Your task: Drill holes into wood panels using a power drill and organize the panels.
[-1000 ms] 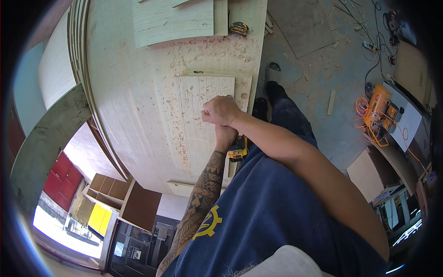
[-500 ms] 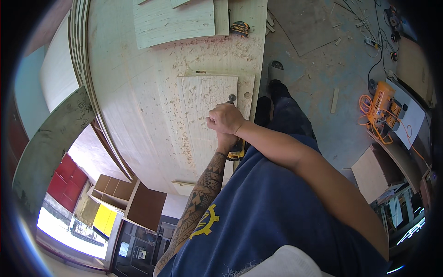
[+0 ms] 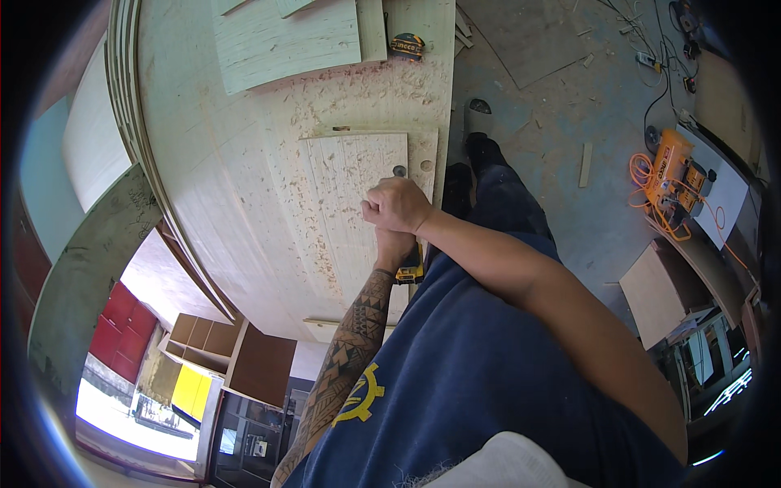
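Observation:
A pale wooden panel (image 3: 350, 203) with two round holes (image 3: 399, 171) near its right edge lies on a large workbench (image 3: 236, 187) strewn with wood shavings. My right hand (image 3: 396, 205) is a closed fist over the panel's right edge, just below the holes. Directly under it, my left hand (image 3: 394, 246), on a tattooed forearm, grips a yellow and black power tool (image 3: 409, 273), most of which is hidden by both hands. Whether the right hand also holds the tool cannot be seen.
Another pale board (image 3: 285, 41) and a tape measure (image 3: 406, 46) lie at the bench's far end. To the right, the dusty floor (image 3: 553, 106) has wood scraps, cables and an orange machine (image 3: 671, 175). A brown board (image 3: 655, 289) leans nearby.
Both hands have slid a little toward my body along the panel's right edge, uncovering the two holes. The panel has stayed put.

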